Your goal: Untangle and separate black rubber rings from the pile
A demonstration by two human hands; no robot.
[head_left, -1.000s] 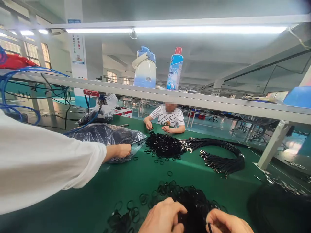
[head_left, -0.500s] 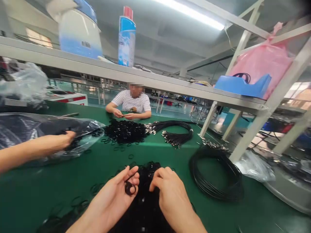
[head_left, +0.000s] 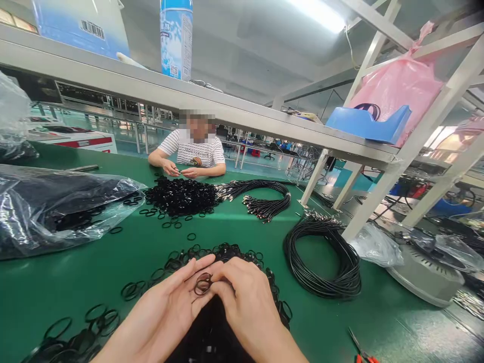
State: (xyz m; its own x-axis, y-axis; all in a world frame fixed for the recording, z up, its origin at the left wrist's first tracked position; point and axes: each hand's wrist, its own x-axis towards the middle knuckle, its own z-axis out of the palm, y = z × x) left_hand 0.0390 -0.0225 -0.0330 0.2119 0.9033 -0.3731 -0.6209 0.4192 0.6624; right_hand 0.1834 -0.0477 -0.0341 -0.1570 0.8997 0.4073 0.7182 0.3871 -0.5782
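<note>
My left hand (head_left: 166,312) lies palm up at the bottom centre, with a small bunch of black rubber rings (head_left: 202,284) resting on its fingers. My right hand (head_left: 245,302) meets it from the right, its fingertips pinched on those same rings. Both hands hover over a pile of black rings (head_left: 223,254) spread on the green table (head_left: 242,237). More loose rings (head_left: 94,317) lie to the left of my wrists.
A coil of black cable (head_left: 325,257) lies right of the pile. A second ring heap (head_left: 181,194) and cable bundle (head_left: 260,199) sit before a seated person in a striped shirt (head_left: 191,151). A plastic bag (head_left: 56,206) lies left; red-handled cutters (head_left: 363,353) lie at the bottom right.
My right hand has closed in on the rings lying in my left hand. The neighbour's arm at the left has withdrawn from the bag and out of view. The view shifted right and down.
</note>
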